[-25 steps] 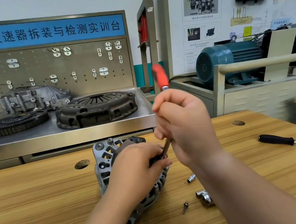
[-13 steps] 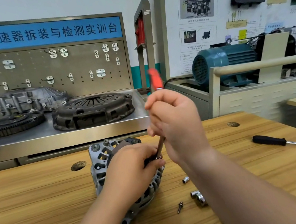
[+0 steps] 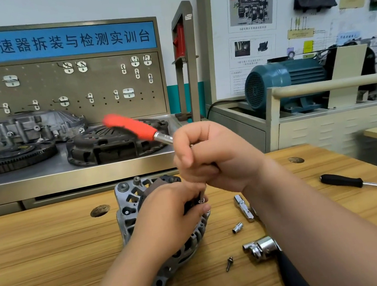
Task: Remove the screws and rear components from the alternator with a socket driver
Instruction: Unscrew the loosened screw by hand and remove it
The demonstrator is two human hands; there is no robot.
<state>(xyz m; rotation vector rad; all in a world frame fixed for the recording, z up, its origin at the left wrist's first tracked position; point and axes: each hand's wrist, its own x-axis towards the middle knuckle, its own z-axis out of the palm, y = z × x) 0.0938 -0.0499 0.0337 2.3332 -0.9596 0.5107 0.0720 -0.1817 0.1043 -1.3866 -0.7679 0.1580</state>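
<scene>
A grey alternator (image 3: 130,216) stands on edge on the wooden bench (image 3: 40,260). My left hand (image 3: 169,217) clasps its rear face and covers most of it. My right hand (image 3: 215,161) is closed on the shaft of a socket driver (image 3: 135,127) whose red handle sticks out up and to the left. The driver's tip (image 3: 201,199) meets the alternator's rear just above my left fingers. A loose screw (image 3: 229,263) lies on the bench in front.
Near my right forearm lie a small socket (image 3: 237,228), an extension bar (image 3: 243,207) and a ratchet head (image 3: 261,248). A black-handled screwdriver (image 3: 354,182) rests at the right. Behind stand a clutch plate (image 3: 113,142), a flywheel (image 3: 12,157) and a blue motor (image 3: 281,81).
The driver's red handle has swung from nearly upright to pointing left. My right hand turned with it. The left hand stays on the alternator.
</scene>
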